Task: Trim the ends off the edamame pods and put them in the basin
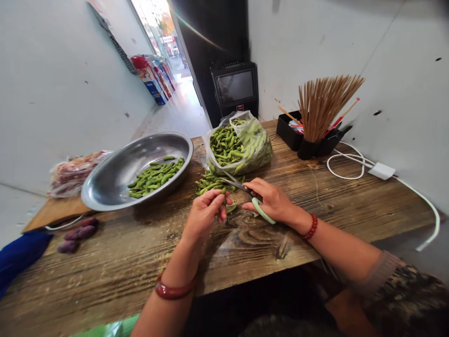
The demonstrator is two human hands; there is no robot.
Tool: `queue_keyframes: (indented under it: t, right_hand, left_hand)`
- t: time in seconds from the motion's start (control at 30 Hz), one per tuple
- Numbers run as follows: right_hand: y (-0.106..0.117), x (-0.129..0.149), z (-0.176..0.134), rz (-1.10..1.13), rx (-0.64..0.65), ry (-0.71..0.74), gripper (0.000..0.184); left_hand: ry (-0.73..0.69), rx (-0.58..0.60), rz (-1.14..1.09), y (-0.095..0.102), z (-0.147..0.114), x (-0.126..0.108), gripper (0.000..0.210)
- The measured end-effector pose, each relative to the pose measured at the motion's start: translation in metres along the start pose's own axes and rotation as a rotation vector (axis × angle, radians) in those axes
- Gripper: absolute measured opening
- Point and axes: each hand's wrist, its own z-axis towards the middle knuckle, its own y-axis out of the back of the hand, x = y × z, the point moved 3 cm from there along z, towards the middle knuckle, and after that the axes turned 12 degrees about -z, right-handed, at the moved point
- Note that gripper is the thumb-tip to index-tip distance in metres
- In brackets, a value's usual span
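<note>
Between the thumb and fingers of my left hand (206,210) is a green edamame pod (223,192), pinched upright. My right hand (271,199) grips a pair of scissors (237,184) with pale green handles; the blades point left, close by the pod. Just beyond my hands lies a loose pile of edamame pods (206,182) on the wooden table. A clear plastic bag (257,145) full of pods stands behind that pile. To the left, a wide steel basin (108,175) holds several more pods.
Purple sweet potatoes (77,234) and a blue cloth (23,257) lie on the left. Behind them sits a bagged reddish item (77,173). At the back right, a black holder (307,150) carries many skewers (321,110), beside a white cable with an adapter (382,171).
</note>
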Motion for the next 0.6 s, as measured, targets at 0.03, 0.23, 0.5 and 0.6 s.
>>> queue_keyframes:
  t: [0.03, 0.23, 0.5, 0.6]
  right_hand:
    - [-0.0006, -0.0002, -0.0004, 0.000, 0.003, 0.001, 0.049]
    - [-0.0023, 0.0016, -0.0012, -0.001, 0.041, 0.032, 0.050]
    - [0.0001, 0.0084, -0.0001, -0.055, 0.118, 0.066, 0.051]
    - [-0.0012, 0.0087, -0.0004, -0.070, 0.132, 0.066, 0.051]
  left_hand:
    - [-0.015, -0.005, 0.002, 0.0008, 0.0000, -0.0001, 0.024]
    - [-0.045, -0.019, -0.024, 0.0024, -0.0001, -0.0007, 0.020]
    - [-0.019, 0.012, -0.035, 0.0013, 0.0009, 0.0012, 0.018]
    - [-0.019, 0.019, 0.011, 0.0015, 0.0008, 0.0031, 0.018]
